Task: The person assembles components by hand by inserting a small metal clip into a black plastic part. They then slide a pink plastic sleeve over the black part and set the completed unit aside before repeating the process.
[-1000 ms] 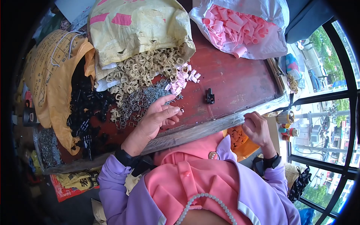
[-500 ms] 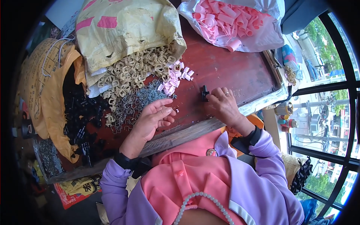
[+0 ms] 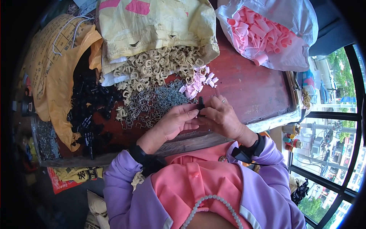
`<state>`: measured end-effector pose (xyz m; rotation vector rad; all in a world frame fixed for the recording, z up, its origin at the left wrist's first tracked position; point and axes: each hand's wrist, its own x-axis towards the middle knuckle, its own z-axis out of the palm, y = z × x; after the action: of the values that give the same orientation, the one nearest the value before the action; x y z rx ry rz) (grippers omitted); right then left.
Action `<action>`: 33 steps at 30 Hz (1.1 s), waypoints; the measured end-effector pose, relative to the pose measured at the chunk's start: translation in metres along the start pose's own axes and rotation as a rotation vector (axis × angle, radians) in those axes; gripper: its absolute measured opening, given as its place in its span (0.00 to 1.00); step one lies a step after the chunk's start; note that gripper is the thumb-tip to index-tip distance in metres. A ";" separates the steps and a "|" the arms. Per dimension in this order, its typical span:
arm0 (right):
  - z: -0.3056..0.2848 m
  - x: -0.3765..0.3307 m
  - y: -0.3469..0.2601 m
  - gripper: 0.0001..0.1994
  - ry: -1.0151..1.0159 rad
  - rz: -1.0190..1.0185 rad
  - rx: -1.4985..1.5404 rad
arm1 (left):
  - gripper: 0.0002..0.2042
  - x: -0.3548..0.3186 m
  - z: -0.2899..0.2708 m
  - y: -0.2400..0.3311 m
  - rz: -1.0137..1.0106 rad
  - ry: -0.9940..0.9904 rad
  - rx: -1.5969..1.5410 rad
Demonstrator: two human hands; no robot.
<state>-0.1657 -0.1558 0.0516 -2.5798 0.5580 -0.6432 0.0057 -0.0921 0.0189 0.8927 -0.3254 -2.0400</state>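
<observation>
A small black plastic part (image 3: 201, 102) stands upright between my hands, over the near edge of the red tabletop. My right hand (image 3: 223, 117) is closed around its lower end, with fingers curled. From the other side my left hand (image 3: 177, 121) meets it, thumb and fingers pinched at its base; whatever those fingertips hold is hidden. Just beyond the hands lie a heap of small pale pink pieces (image 3: 194, 84) and a pile of grey metal clips (image 3: 167, 97). Beige ring-shaped plastic pieces (image 3: 152, 66) spill from a cream sack (image 3: 156, 26) behind them.
An orange woven sack (image 3: 57, 72) with black plastic parts (image 3: 89, 110) lies at the left. A white bag (image 3: 301, 42) of pink tubes (image 3: 263, 32) sits at the far right. A worn wooden edge (image 3: 187, 143) borders the table in front of me, and windows (image 3: 324, 133) are on the right.
My right hand has brought the black part left and nearer to my left hand, and the hands now meet at it. The whole view has shifted, so the table appears farther right.
</observation>
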 end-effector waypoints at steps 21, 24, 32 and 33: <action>0.055 0.072 0.059 0.07 -0.053 0.078 -0.412 | 0.10 -0.069 -0.061 0.007 0.328 0.127 -0.217; 0.052 0.074 0.052 0.07 -0.029 0.108 -0.251 | 0.09 -0.082 -0.065 0.006 0.364 0.149 -0.227; 0.095 0.119 -0.005 0.07 -0.162 -0.266 -0.181 | 0.13 -0.111 -0.087 -0.001 0.490 0.226 -0.220; 0.109 0.122 -0.007 0.06 -0.191 -0.255 -0.219 | 0.14 -0.114 -0.090 -0.003 0.509 0.226 -0.215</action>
<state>-0.0080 -0.1748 0.0096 -2.9077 0.2509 -0.4264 0.1091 0.0089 0.0072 0.7997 -0.1800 -1.4600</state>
